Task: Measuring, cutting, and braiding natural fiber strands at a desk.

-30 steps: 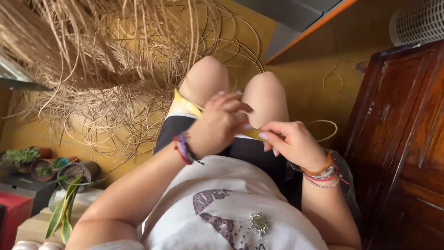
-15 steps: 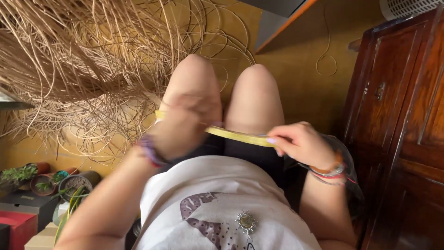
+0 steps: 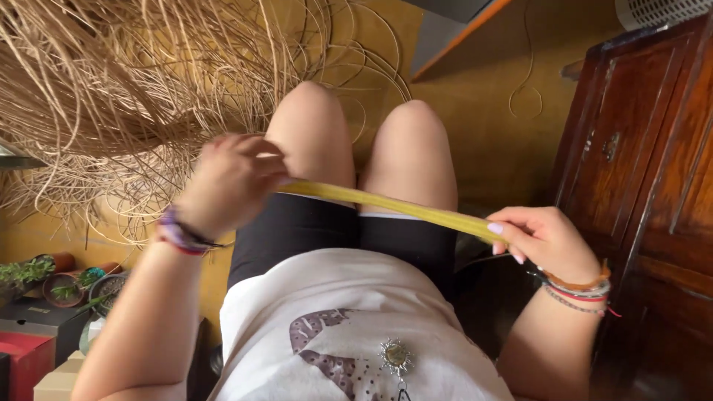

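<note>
Left grip: closed on yellow strip.
Right grip: pinched on far end.
Tip: strip is best kept taut between grips.

Background of the scene. An ochre-yellow floor fills the centre, lit by soft daylight. A large tangled mass of pale straw fibres covers the upper left. A dark wooden cabinet with panelled doors stands at right. Small potted plants and cardboard boxes sit at lower left.
</note>
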